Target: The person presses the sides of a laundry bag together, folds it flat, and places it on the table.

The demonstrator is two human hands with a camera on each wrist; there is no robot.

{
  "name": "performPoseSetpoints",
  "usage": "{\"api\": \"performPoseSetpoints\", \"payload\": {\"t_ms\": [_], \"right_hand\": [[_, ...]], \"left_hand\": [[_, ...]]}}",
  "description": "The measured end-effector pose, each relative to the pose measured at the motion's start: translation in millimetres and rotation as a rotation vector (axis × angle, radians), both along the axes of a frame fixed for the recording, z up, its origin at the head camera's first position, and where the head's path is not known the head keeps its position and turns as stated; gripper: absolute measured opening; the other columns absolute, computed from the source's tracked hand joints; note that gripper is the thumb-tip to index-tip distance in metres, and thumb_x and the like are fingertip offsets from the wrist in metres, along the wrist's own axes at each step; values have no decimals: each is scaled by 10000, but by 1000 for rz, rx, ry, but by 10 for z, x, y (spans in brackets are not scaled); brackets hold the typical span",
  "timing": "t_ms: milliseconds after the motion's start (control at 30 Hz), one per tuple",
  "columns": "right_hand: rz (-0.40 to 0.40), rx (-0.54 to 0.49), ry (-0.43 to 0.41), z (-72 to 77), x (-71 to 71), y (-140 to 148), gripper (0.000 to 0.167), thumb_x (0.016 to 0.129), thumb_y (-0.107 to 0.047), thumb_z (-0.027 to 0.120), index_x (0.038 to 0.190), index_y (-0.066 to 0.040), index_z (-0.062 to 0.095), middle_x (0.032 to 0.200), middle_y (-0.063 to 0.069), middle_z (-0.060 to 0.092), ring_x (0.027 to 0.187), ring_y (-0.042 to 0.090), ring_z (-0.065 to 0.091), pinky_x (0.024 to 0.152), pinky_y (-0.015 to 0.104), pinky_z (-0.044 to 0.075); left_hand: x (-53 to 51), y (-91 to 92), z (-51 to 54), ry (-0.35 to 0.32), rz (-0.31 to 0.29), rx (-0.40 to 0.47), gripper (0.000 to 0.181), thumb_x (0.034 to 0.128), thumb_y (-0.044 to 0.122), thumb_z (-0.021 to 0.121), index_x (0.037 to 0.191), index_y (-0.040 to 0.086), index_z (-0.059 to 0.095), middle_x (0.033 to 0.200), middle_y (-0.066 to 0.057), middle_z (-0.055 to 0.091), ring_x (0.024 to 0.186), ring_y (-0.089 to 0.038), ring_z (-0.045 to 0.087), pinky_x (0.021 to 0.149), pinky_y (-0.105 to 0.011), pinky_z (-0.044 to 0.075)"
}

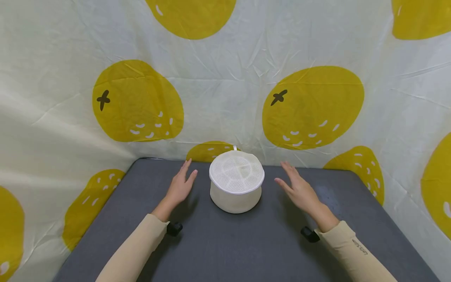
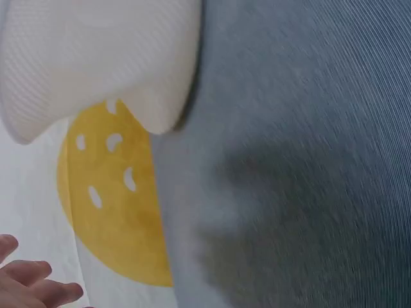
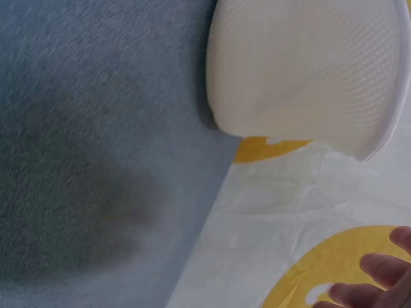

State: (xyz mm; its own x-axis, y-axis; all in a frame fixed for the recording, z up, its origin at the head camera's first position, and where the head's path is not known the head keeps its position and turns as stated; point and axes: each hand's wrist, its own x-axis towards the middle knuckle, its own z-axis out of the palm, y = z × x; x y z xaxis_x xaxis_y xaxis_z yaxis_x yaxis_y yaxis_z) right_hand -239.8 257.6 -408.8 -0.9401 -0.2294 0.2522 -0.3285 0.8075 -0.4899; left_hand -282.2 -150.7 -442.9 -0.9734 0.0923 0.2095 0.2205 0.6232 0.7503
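Head view: a round white bag (image 1: 237,201) with a mesh top stands upright on the dark grey table (image 1: 229,250), near its far edge, a small white tab (image 1: 235,148) showing behind its rim. Both hands, empty, flank it without touching: the left hand (image 1: 179,188) on one side, the right hand (image 1: 300,192) on the other, fingers extended and thumbs apart. Beige sleeves (image 1: 135,248) cover the forearms. Behind the table hangs a white sheet (image 1: 218,102) printed with yellow fruit shapes (image 1: 139,102).
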Motion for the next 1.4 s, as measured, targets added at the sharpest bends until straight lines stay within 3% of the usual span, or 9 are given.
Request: {"api": "performPoseSetpoints", "payload": {"t_ms": [167,300,400,567,767,1100,1400], "right_hand": [[18,-12,0,28,26,-70,711,1066,-369,566,1603,4,286,1632,267,259,1473,469,284,1149,642,253],[28,-26,-8,41,38,-121,686,1072,-385,550,1592,-1,322,1602,273,322,1440,475,344,1137,638,284],[32,-53,-9,33,44,-157,659,1072,-383,549,1581,-12,356,1571,282,374,1406,490,392,1113,652,316],[65,-101,-63,3,61,-219,664,1066,-378,564,1584,-23,350,1524,304,432,1356,500,456,1071,654,374],[92,-184,-143,1,75,-271,650,1068,-350,567,1584,-21,347,1524,298,436,1331,485,495,1033,627,434],[103,-309,-195,83,12,-352,610,1055,-285,606,1548,11,402,1494,264,494,1228,415,602,949,537,530],[70,-560,-305,63,-81,-433,548,1057,-159,597,1498,108,410,1325,334,577,1113,446,653,818,394,604]], "left_hand": [[33,37,68,-62,25,118,619,1102,407,449,1636,141,285,1633,-196,314,1465,-437,323,1164,-609,273],[50,65,97,-72,26,199,592,1101,370,469,1614,106,334,1597,-209,378,1445,-413,374,1160,-579,303],[55,88,105,-74,-5,263,580,1104,336,467,1600,60,347,1583,-216,399,1430,-395,409,1149,-557,335],[83,119,102,-139,-54,391,548,1112,286,455,1593,45,355,1585,-231,387,1423,-399,418,1100,-584,393],[126,167,135,-210,-112,529,529,1108,245,457,1572,4,375,1574,-266,382,1400,-448,431,1110,-620,353],[104,279,194,-256,-139,635,498,1099,239,476,1521,-23,442,1543,-267,426,1378,-465,452,1091,-623,379],[112,375,191,-299,-108,727,503,1087,263,472,1488,-42,482,1442,-265,543,1274,-400,584,1037,-518,483]]}}
